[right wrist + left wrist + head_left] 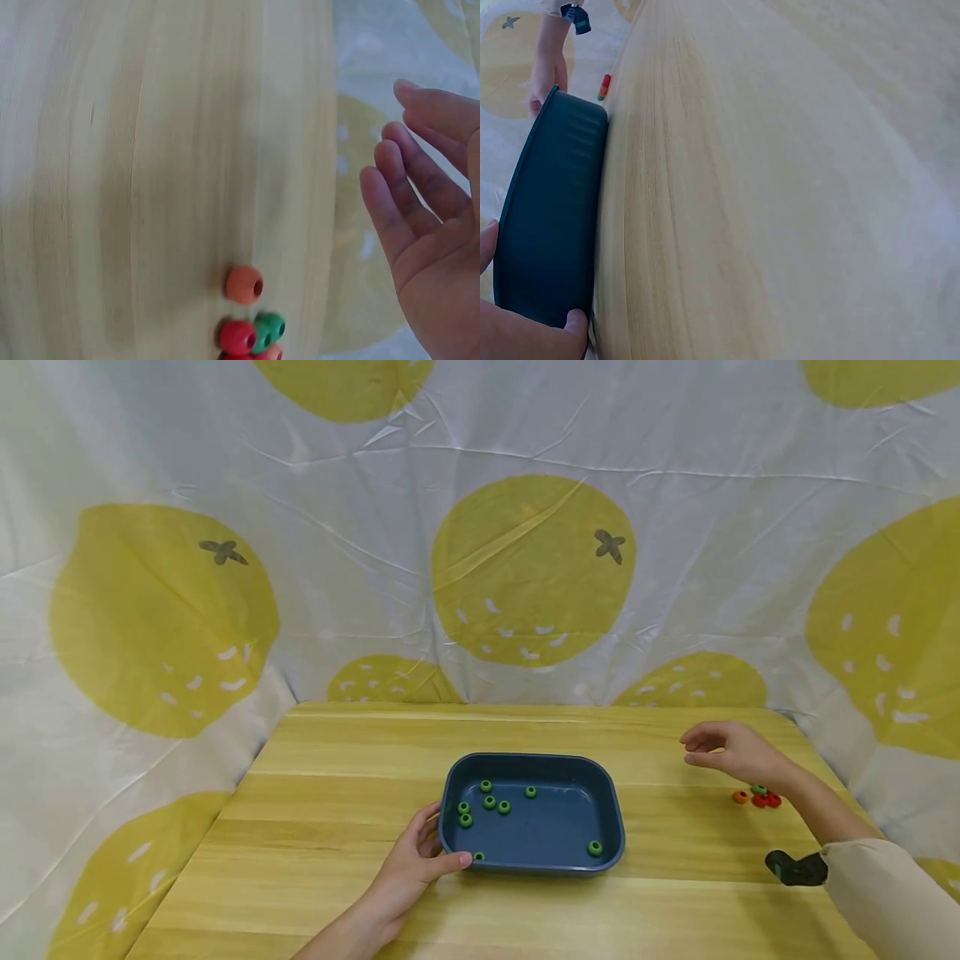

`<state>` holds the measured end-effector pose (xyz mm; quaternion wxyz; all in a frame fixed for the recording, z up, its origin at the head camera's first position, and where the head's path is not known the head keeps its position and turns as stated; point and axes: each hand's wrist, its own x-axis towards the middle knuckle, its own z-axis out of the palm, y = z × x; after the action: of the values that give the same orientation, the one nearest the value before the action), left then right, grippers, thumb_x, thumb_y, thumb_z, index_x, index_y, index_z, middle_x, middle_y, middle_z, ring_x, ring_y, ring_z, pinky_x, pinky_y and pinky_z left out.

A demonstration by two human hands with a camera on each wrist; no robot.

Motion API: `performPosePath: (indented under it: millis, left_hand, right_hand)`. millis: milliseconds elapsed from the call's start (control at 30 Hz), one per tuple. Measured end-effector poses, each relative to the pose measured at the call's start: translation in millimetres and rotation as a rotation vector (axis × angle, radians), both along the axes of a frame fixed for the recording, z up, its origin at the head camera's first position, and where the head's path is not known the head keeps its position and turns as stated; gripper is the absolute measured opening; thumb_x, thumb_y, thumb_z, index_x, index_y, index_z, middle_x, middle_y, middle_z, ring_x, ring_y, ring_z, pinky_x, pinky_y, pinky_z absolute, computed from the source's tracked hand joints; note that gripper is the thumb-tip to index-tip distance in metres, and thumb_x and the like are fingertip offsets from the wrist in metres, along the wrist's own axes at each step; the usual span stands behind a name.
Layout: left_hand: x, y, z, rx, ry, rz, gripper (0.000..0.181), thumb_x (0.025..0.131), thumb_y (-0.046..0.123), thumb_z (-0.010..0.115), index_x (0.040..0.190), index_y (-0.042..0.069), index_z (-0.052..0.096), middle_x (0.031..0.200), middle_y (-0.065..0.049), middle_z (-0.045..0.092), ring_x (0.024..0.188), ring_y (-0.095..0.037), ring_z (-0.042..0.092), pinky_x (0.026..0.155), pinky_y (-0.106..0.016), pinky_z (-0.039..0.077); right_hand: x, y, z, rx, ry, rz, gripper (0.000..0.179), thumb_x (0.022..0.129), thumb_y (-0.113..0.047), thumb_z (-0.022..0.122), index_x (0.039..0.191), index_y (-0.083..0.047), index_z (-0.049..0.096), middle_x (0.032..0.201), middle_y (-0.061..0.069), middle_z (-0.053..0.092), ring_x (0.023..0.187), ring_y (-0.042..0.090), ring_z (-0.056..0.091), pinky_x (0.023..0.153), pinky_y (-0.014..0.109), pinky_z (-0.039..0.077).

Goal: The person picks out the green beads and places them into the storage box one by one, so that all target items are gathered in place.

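Note:
A dark blue tray (pixel 540 860) stands on the wooden table with several green beads (pixel 490 802) scattered inside, most toward its left side. My left hand (pixel 408 864) grips the tray's left end, thumb on the near rim; in the left wrist view the tray's outer side (pixel 551 202) shows with my fingers at its end. Over the table's right part hovers my right hand (pixel 738 752), fingers loosely bent and holding nothing. Below it lies a small cluster of red, orange and green beads; the right wrist view shows an orange bead (pixel 244 285), a red bead (pixel 237 337) and green beads (pixel 270 324).
The light wooden table (pixel 330 810) ends at a hanging cloth (pixel 360 543) printed with yellow fruit, behind and at the sides. A black device (pixel 797 868) is strapped at my right wrist, by the pale sleeve (pixel 885 893).

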<state>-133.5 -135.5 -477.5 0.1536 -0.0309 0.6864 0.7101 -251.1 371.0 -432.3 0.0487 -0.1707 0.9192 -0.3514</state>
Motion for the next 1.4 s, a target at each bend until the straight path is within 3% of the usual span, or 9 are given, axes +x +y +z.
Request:
performPosePath:
  millis: [267, 567, 767, 1000, 1167, 1400]
  left_hand:
    - [-0.6, -0.3, -0.8, 0.005, 0.003, -0.002, 0.094, 0.084, 0.007, 0.086, 0.160, 0.004, 0.029, 0.160, -0.025, 0.035, 0.143, -0.042, 0.040, 0.113, -0.054, 0.035]
    - [-0.2, -0.3, -0.7, 0.012, 0.002, -0.011, 0.094, 0.085, 0.008, 0.086, 0.160, 0.005, 0.029, 0.160, -0.025, 0.035, 0.143, -0.042, 0.040, 0.112, -0.053, 0.036]
    - [-1.2, -0.3, -1.1, 0.007, -0.006, -0.002, 0.095, 0.085, 0.008, 0.086, 0.160, 0.005, 0.028, 0.161, -0.025, 0.034, 0.144, -0.043, 0.039, 0.113, -0.055, 0.035]
    - [-1.5, -0.9, -1.7, 0.011, -0.001, -0.007, 0.095, 0.085, 0.007, 0.086, 0.161, 0.006, 0.027, 0.161, -0.024, 0.034, 0.143, -0.042, 0.039, 0.111, -0.052, 0.037]
    - [-0.9, -0.7, -1.4, 0.020, 0.005, -0.013, 0.094, 0.085, 0.007, 0.085, 0.160, 0.007, 0.029, 0.159, -0.022, 0.037, 0.142, -0.040, 0.042, 0.108, -0.046, 0.041]
    - [-0.6, -1.2, -1.4, 0.014, 0.003, -0.016, 0.093, 0.086, 0.008, 0.085, 0.161, 0.007, 0.029, 0.159, -0.023, 0.037, 0.142, -0.040, 0.042, 0.108, -0.046, 0.042]
  right_hand:
    - [6.1, 33, -7.1, 0.011, -0.032, -0.041, 0.034, 0.101, -0.014, 0.069, 0.126, 0.008, 0.064, 0.113, 0.016, 0.069, 0.096, 0.016, 0.066, 0.077, 0.031, 0.056]
    - [20.3, 67, -25.1, 0.041, -0.057, -0.118, 0.033, 0.102, -0.012, 0.067, 0.126, 0.010, 0.063, 0.115, 0.019, 0.068, 0.094, 0.016, 0.067, 0.070, 0.033, 0.055]
    - [26.7, 84, -32.5, 0.100, -0.064, -0.159, 0.033, 0.101, -0.015, 0.069, 0.124, 0.009, 0.065, 0.109, 0.013, 0.070, 0.094, 0.023, 0.067, 0.069, 0.030, 0.054]
    - [31.6, 92, -36.7, 0.093, -0.043, -0.152, 0.025, 0.097, -0.005, 0.071, 0.115, 0.011, 0.067, 0.101, 0.010, 0.071, 0.083, 0.003, 0.063, 0.068, 0.026, 0.054]
    - [30.1, 94, -42.7, 0.112, 0.023, -0.128, 0.019, 0.092, 0.001, 0.074, 0.109, 0.010, 0.070, 0.095, 0.009, 0.071, 0.079, 0.001, 0.063, 0.067, 0.026, 0.054]
    - [26.3, 95, -44.0, 0.254, 0.084, -0.102, 0.016, 0.084, -0.003, 0.082, 0.099, -0.003, 0.074, 0.088, -0.003, 0.070, 0.075, 0.000, 0.060, 0.067, 0.026, 0.051]
